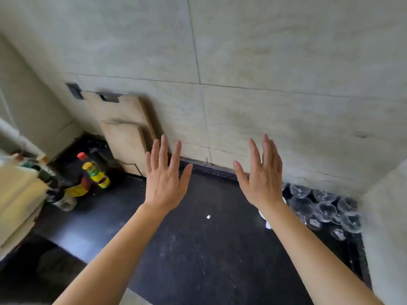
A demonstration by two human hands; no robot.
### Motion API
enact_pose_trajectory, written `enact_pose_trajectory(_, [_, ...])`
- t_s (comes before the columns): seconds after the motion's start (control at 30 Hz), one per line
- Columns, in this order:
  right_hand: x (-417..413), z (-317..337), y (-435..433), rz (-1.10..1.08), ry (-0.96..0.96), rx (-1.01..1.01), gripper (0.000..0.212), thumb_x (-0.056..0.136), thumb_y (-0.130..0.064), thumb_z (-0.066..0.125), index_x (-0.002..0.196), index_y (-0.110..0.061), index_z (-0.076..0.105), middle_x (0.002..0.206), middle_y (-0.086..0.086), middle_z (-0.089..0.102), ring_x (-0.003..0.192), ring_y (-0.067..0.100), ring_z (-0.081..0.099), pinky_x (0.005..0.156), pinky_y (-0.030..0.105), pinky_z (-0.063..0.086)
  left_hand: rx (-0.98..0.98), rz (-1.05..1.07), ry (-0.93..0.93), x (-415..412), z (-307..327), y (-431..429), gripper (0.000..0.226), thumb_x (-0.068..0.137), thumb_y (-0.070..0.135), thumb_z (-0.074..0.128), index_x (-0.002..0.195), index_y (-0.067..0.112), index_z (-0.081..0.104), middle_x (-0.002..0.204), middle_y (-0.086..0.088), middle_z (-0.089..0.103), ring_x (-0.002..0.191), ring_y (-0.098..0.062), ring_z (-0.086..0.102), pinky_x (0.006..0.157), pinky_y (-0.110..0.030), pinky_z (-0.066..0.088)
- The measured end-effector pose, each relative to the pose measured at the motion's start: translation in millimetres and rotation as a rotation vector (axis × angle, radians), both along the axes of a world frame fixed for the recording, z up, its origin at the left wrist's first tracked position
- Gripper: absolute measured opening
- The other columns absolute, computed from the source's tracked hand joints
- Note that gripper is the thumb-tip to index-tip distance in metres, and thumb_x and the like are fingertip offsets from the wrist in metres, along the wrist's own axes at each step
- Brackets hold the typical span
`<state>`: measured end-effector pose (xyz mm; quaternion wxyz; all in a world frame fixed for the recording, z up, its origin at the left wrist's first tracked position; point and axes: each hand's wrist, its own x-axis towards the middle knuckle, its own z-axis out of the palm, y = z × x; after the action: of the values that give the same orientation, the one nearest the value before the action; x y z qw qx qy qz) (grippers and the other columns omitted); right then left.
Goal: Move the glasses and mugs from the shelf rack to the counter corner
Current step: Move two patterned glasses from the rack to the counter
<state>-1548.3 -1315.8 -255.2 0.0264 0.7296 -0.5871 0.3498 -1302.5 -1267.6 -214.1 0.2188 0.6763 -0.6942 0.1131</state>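
Several clear glasses (326,208) stand clustered in the right corner of the black counter (193,238), against the beige tiled wall. A white mug (264,216) shows only as a sliver behind my right wrist. My left hand (165,179) and my right hand (262,177) are both raised over the counter, palms down, fingers spread, holding nothing. The right hand hovers just left of the glasses. No shelf rack is in view.
Two wooden cutting boards (125,133) lean on the wall at the back left. Sauce bottles (88,177) stand in the left corner beside a stack of pale boards (17,201). A pale wall block (385,227) bounds the counter on the right.
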Motion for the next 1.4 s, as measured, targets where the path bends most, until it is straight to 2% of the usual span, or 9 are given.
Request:
enact_pose_trajectory(0.1, [81, 10, 7, 0.248, 0.033, -0.076, 0.077, 0.100, -0.058, 0.040, 0.161, -0.017, 0.017, 0.168, 0.020, 0.001, 0.154, 0.042, 0.007, 0.121, 0.057, 0.016, -0.068, 0.215, -0.049, 63, 15, 65, 0.070, 0.099, 0.051, 0.041, 0.157, 0.015, 0.026, 0.165, -0.021, 0.008, 0.152, -0.041, 0.004, 0.119, -0.061, 0.013])
enact_pose_trajectory(0.2, [178, 24, 37, 0.491, 0.018, -0.112, 0.081, 0.099, -0.060, 0.042, 0.162, -0.020, 0.012, 0.168, 0.019, -0.005, 0.154, 0.040, -0.001, 0.122, 0.058, 0.011, -0.053, 0.381, -0.119, 127, 24, 141, 0.074, 0.098, 0.056, 0.036, 0.159, 0.018, 0.019, 0.166, -0.020, -0.002, 0.152, -0.038, -0.005, 0.119, -0.063, 0.008])
enact_pose_trajectory(0.33, [302, 53, 110, 0.784, -0.010, -0.156, 0.083, 0.097, -0.060, 0.047, 0.162, -0.020, 0.014, 0.168, 0.015, -0.007, 0.155, 0.038, -0.002, 0.123, 0.056, 0.008, -0.098, 0.613, -0.128, 211, 45, 252, 0.077, 0.096, 0.057, 0.040, 0.159, 0.019, 0.018, 0.166, -0.018, 0.000, 0.153, -0.037, -0.005, 0.119, -0.063, 0.007])
enact_pose_trajectory(0.57, [502, 82, 270, 1.198, -0.047, -0.349, 0.084, 0.095, -0.053, 0.056, 0.161, -0.016, 0.019, 0.168, 0.017, 0.004, 0.155, 0.037, 0.005, 0.123, 0.057, 0.010, -0.160, 0.959, -0.190, 344, 58, 475, 0.079, 0.095, 0.056, 0.042, 0.159, 0.016, 0.018, 0.166, -0.020, 0.002, 0.152, -0.040, -0.001, 0.116, -0.068, 0.008])
enact_pose_trajectory(0.7, [621, 94, 387, 1.346, -0.061, -0.391, 0.082, 0.096, -0.054, 0.053, 0.160, -0.017, 0.021, 0.168, 0.017, 0.006, 0.155, 0.037, 0.005, 0.123, 0.055, 0.010, -0.194, 1.131, -0.222, 418, 66, 610, 0.081, 0.095, 0.057, 0.044, 0.159, 0.014, 0.018, 0.166, -0.021, 0.000, 0.152, -0.042, -0.001, 0.116, -0.069, 0.004])
enact_pose_trajectory(0.93, [769, 113, 573, 1.565, -0.094, -0.413, 0.087, 0.091, -0.054, 0.060, 0.159, -0.015, 0.022, 0.167, 0.021, 0.007, 0.154, 0.038, 0.008, 0.123, 0.055, 0.010, -0.141, 1.418, -0.235, 506, 93, 793, 0.079, 0.096, 0.063, 0.030, 0.159, 0.017, 0.018, 0.167, -0.018, 0.002, 0.153, -0.037, 0.001, 0.117, -0.065, 0.005])
enact_pose_trajectory(1.17, [879, 102, 717, 1.773, -0.064, -0.359, 0.088, 0.092, -0.054, 0.058, 0.160, -0.016, 0.018, 0.168, 0.019, 0.002, 0.155, 0.036, 0.003, 0.124, 0.053, 0.006, -0.091, 1.657, -0.133, 565, 80, 916, 0.079, 0.095, 0.067, 0.017, 0.160, 0.022, 0.010, 0.167, -0.013, -0.003, 0.153, -0.032, -0.004, 0.119, -0.062, 0.007])
enact_pose_trajectory(1.3, [935, 84, 777, 1.848, -0.039, -0.340, 0.083, 0.096, -0.059, 0.047, 0.161, -0.019, 0.016, 0.169, 0.015, -0.002, 0.155, 0.034, 0.000, 0.124, 0.046, -0.005, -0.056, 1.726, -0.122, 604, 63, 966, 0.077, 0.095, 0.063, 0.025, 0.160, 0.023, 0.014, 0.167, -0.015, 0.002, 0.153, -0.034, -0.002, 0.118, -0.063, 0.008])
enact_pose_trajectory(1.4, [995, 65, 821, 1.884, -0.028, -0.315, 0.082, 0.097, -0.058, 0.046, 0.161, -0.020, 0.014, 0.169, 0.014, -0.002, 0.155, 0.033, 0.000, 0.124, 0.047, -0.002, -0.032, 1.788, -0.090, 656, 52, 1006, 0.077, 0.095, 0.065, 0.021, 0.159, 0.023, 0.014, 0.167, -0.016, 0.002, 0.153, -0.033, -0.003, 0.119, -0.062, 0.007])
